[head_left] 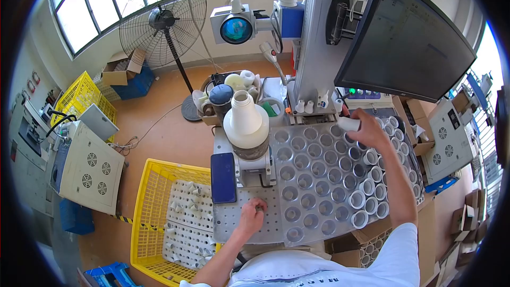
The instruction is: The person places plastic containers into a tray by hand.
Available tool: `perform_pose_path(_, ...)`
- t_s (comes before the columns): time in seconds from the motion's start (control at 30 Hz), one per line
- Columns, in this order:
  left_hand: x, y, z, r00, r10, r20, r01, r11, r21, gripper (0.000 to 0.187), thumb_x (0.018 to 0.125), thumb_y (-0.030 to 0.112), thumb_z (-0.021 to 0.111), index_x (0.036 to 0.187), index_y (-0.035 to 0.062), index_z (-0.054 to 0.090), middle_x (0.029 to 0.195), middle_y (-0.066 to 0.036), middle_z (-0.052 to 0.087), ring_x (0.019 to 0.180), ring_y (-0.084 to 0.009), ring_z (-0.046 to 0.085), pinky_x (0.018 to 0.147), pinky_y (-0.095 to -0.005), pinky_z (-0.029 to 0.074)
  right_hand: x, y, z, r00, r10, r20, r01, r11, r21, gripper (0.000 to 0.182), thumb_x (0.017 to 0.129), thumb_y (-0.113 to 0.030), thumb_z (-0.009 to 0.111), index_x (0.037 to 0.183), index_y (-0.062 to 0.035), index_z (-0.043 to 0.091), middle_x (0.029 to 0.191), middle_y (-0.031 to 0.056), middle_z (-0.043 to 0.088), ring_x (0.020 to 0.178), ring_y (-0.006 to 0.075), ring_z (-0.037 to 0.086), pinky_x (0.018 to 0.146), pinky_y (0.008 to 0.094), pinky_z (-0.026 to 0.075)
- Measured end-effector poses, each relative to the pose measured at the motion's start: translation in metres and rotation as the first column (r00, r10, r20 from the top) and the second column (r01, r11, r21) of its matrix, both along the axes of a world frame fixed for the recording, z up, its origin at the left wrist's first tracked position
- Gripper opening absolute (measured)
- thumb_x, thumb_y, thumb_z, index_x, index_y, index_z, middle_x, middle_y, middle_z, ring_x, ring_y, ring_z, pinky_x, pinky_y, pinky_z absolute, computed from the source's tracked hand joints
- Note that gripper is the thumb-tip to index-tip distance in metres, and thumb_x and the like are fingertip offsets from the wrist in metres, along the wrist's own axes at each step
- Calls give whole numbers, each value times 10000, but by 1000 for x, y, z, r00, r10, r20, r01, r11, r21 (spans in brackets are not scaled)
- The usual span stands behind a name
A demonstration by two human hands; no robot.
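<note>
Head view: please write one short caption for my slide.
Right hand lifts a white cup above the holed tray; left hand rests on the perforated plate.

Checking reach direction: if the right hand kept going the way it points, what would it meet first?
The right hand, holding a white tube, points up-left; likely the small white bottles at the machine base, though depth is unclear.

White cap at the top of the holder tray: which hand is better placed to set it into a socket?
Right. The right hand already holds the white cap above the tray; the left hand rests on the perforated plate, away from it.
</note>
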State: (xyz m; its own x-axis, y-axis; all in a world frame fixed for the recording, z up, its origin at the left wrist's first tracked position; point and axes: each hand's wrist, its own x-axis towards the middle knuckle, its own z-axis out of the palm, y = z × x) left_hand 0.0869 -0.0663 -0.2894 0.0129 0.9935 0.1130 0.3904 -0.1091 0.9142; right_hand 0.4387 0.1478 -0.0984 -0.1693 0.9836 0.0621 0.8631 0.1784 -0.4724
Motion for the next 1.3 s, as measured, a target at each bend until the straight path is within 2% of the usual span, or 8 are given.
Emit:
perform_pose_path(0.2, 2, -1, -2, 999, 30, 41, -33, 998, 62, 277, 615, -60, 392, 774, -31, 617, 767, -144, 639, 671, -246, 554, 625, -312, 427, -63, -18, -66, 892, 161, -422, -181, 983, -9, 482, 720, -172, 790, 1119, -13, 570, 1056, 160, 688, 977, 267, 684, 873, 370, 523)
perform_pose_path(0.53, -2, 4, 4, 998, 42, 38, -45, 997, 68, 263, 609, -46, 398, 754, -34, 617, 733, -146, 644, 658, -255, 563, 628, -303, 438, -70, -28, -85, 893, 248, -374, -246, 968, 55, 449, 740, -136, 782, 1137, -29, 604, 1052, 156, 681, 971, 286, 673, 887, 365, 515)
perform_pose_path(0.6, -16, 13, 30, 992, 33, 126, -57, 979, 194, 239, 610, -44, 400, 744, -34, 597, 745, -189, 626, 705, -321, 610, 688, -345, 486, -71, -28, -84, 891, 246, -380, -245, 968, 54, 452, 742, -139, 784, 1141, -28, 604, 1053, 156, 681, 973, 287, 672, 889, 363, 514)
perform_pose_path(0.8, -52, 60, 193, 889, 238, 390, -433, 713, 551, 284, 632, 91, 367, 702, -88, 576, 755, -113, 624, 719, -184, 564, 745, -286, 458, -65, -21, -92, 873, 189, -449, -201, 979, 23, 479, 751, -137, 795, 1167, -1, 600, 1063, 123, 680, 990, 219, 663, 902, 336, 509)
perform_pose_path(0.87, -56, 83, 236, 911, 301, 283, -412, 613, 674, 324, 664, 105, 393, 771, -102, 618, 815, -120, 650, 748, -193, 567, 773, -299, 453, -66, -18, -82, 845, 169, -507, -201, 980, -7, 484, 759, -127, 796, 1179, 9, 597, 1072, 105, 679, 1002, 188, 657, 906, 322, 507)
perform_pose_path(1.07, -23, 144, 282, 948, 302, 100, -303, 762, 572, 369, 708, 139, 382, 837, -76, 653, 869, -116, 678, 767, -183, 572, 792, -294, 457, -117, -34, 27, 536, 240, -809, -275, 956, 102, 519, 791, -86, 805, 1243, 16, 571, 1153, 79, 650, 1054, 148, 629, 953, 304, 496)
perform_pose_path(1.13, -18, 158, 275, 919, 131, 371, -255, 916, 309, 326, 672, 72, 395, 771, -26, 690, 742, -115, 675, 708, -170, 590, 742, -281, 485, -145, -39, 59, 308, 338, -889, -331, 914, 233, 541, 798, -101, 818, 1262, 13, 566, 1162, 86, 647, 1064, 149, 625, 972, 316, 494)
perform_pose_path(1.3, -58, 96, 292, 936, 250, 249, -349, 752, 559, 279, 639, 149, 359, 518, -11, 553, 553, -41, 543, 565, -130, 498, 575, -251, 415, -211, -44, 70, 243, 426, -872, -429, 853, 297, 537, 811, -141, 823, 1266, 2, 576, 1169, 84, 650, 1081, 152, 620, 986, 331, 490)
